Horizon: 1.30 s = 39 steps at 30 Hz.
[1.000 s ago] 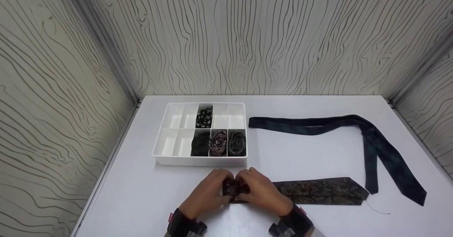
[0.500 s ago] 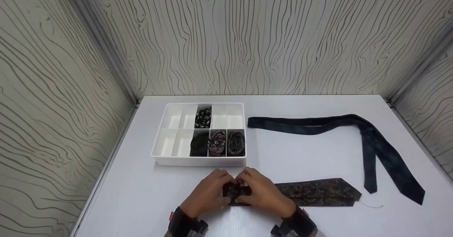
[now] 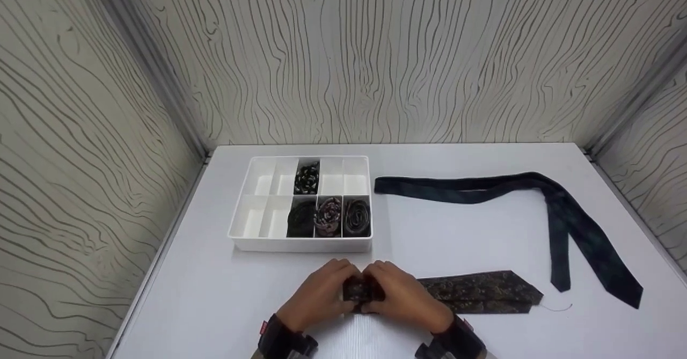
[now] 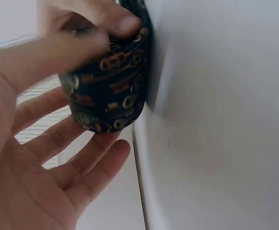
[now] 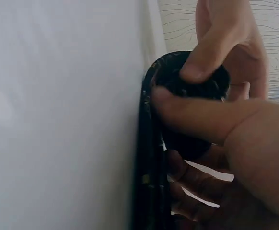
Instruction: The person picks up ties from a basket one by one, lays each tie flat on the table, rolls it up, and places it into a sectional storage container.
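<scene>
A dark patterned necktie lies near the front of the table, partly rolled up. My left hand (image 3: 324,290) holds the near side of the rolled part (image 3: 354,290) from the left, and my right hand (image 3: 400,297) grips it from the right. In the left wrist view the roll (image 4: 108,93) shows small gold and orange motifs, with fingers curved below it. Seen from the right wrist, both thumbs press on the coiled end of the roll (image 5: 216,86), which stands on edge at the table. The flat wide end (image 3: 483,292) stretches out to the right, past my right hand.
A white divided tray (image 3: 300,245) stands behind my hands, with several rolled ties in its compartments, one roll (image 3: 307,178) in the back row. A dark green necktie (image 3: 558,209) lies unrolled, bent, at the back right. Patterned walls (image 3: 365,58) enclose the table.
The flat end of the patterned necktie has drawn left towards my hands, its tip now closer. The roll and both hands have shifted slightly right, still gripping.
</scene>
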Tool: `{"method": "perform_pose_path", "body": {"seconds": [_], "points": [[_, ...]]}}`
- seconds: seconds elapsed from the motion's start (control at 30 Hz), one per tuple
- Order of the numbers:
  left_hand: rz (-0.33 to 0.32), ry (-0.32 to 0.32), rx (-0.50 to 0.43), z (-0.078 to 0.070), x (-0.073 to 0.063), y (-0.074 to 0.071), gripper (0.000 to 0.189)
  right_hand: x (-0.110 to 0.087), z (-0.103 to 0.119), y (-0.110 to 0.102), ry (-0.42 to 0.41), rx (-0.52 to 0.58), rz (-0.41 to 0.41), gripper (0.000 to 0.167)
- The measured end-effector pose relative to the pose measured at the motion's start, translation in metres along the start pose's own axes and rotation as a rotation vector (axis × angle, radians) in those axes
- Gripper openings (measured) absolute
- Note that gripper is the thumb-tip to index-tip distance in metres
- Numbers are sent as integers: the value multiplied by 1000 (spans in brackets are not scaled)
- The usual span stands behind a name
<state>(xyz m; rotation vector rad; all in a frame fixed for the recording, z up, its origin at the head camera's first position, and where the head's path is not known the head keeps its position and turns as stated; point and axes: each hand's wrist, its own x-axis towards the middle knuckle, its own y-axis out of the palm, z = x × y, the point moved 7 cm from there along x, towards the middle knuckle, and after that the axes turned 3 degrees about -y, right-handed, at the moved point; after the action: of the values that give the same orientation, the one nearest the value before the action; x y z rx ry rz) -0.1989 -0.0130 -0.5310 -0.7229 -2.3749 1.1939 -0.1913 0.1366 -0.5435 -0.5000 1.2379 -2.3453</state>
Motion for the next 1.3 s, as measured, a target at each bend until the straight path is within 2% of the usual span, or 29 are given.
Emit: {"method": "perform_pose_path", "body": {"seconds": [0.07, 0.23, 0.3, 0.5, 0.63, 0.73, 0.83, 0.9, 0.97, 1.1, 1.3], "points": [[-1, 12, 33, -2, 1, 1, 42, -1, 0, 0, -5, -8, 6, 51], [-8, 32, 19, -6, 0, 3, 48, -3, -1, 0, -27, -62, 12, 47], [-14, 49, 27, -7, 0, 4, 48, -4, -2, -1, -17, -49, 14, 48], [-20, 75, 93, -10, 1, -1, 40, -8, -1, -6, -19, -51, -30, 51], [1, 78, 77, -14, 4, 0, 40, -10, -5, -3, 6, 63, 5, 44], [15, 67, 14, -15, 4, 2, 45, -11, -8, 0, 21, 168, 31, 39], [9, 79, -3, -16, 3, 4, 46, -12, -9, 0, 13, 204, 31, 45], [-5, 94, 21, -16, 2, 4, 42, -14, -8, 0, 9, 217, 29, 48], [-22, 110, 57, -18, 2, 4, 41, -15, -8, -2, 5, 198, 18, 47], [-35, 93, 77, -18, 2, 5, 46, -15, -8, -4, 1, 91, -7, 39], [-53, 101, 150, -21, 3, 6, 48, -18, -8, -6, 10, 37, -12, 48]]}}
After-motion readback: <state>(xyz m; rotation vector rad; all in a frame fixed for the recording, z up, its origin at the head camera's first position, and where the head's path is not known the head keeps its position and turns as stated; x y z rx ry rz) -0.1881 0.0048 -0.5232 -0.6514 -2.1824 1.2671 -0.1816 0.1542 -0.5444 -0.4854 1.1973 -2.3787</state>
